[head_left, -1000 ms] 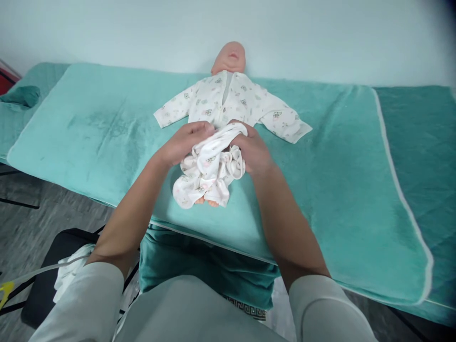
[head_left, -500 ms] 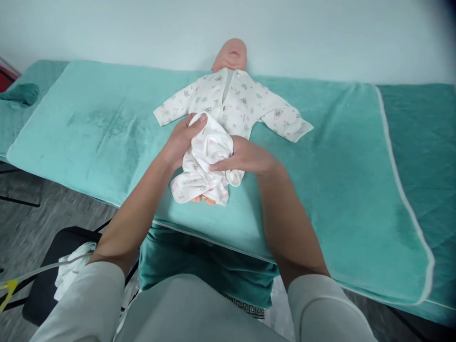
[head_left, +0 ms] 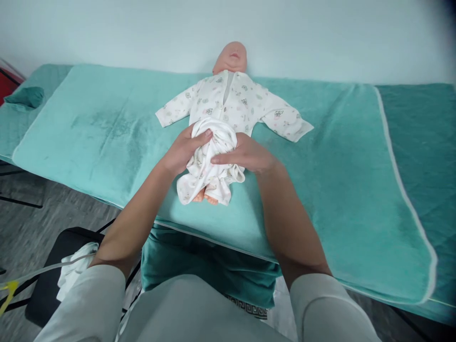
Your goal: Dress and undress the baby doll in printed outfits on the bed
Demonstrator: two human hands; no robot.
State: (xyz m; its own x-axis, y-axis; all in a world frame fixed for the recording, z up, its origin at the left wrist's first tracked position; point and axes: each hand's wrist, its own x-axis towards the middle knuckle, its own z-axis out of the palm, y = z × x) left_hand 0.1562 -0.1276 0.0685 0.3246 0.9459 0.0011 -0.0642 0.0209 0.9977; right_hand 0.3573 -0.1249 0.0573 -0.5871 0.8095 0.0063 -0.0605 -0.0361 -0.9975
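A baby doll (head_left: 231, 58) lies on its back, dressed in a white printed baby top (head_left: 242, 97) with both sleeves spread out. Bunched white baby pants (head_left: 206, 156) are around the doll's lower legs, and its toes (head_left: 205, 197) peek out at the bottom. My left hand (head_left: 188, 147) grips the gathered fabric on the left, thumb on top. On the right, my right hand (head_left: 240, 154) holds the same bunch with its thumb laid across the front. The fingers of both hands are partly hidden under the cloth.
The doll rests on a padded bed with a green plush cover (head_left: 338, 190), against a pale wall (head_left: 142, 33). At lower left stands a black chair (head_left: 46, 285) with a white cloth (head_left: 76, 266) on it. A clear tube (head_left: 46, 270) crosses near my left forearm.
Both hands have gathered the pants into a tighter bunch, with the folds pulled together. More of the doll's feet shows below the leg openings. The view has shifted slightly.
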